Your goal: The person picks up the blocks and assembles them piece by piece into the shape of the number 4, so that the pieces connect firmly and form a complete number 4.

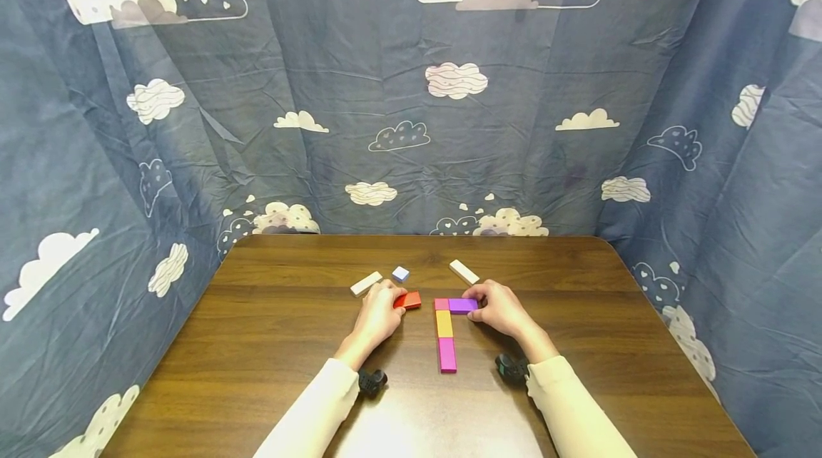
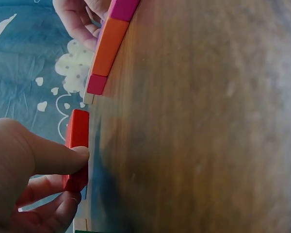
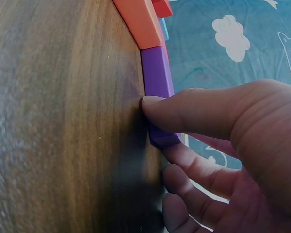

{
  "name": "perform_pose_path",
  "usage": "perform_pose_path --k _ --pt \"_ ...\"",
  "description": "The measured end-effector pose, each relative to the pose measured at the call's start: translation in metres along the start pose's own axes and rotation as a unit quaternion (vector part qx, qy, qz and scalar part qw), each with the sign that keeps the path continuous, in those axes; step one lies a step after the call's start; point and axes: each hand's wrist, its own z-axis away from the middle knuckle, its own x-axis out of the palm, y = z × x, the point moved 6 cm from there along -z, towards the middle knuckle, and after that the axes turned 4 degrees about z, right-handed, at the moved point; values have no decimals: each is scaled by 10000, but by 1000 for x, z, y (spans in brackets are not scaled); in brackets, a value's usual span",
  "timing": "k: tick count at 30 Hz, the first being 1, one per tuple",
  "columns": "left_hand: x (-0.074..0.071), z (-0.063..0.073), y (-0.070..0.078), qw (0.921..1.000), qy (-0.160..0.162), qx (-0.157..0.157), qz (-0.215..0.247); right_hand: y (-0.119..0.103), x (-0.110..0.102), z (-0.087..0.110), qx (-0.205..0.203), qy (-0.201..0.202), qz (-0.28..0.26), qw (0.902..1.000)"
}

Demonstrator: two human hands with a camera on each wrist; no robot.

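Note:
Between thumb and fingers, my left hand pinches a red block, a short way left of a row of coloured blocks. My right hand grips the outer end of a purple block, thumb on its near side in the right wrist view. The purple block's other end meets a small pink block. Below that pink block, an orange block and a magenta block continue in a line toward me, making a corner shape with the purple one.
Behind the left hand lie a white block and a small pale blue block. Another white block lies beyond the right hand. All are on a brown wooden table, with a cloud-patterned curtain behind it.

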Motion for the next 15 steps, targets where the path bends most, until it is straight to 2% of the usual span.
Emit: perform_pose_path --k 10,15 --pt "11 0 7 9991 -383 150 -33 2 1 0 48 -7 -6 10000" --pt "14 -1 10 9988 -443 185 -39 2 1 0 16 14 -1 10000"
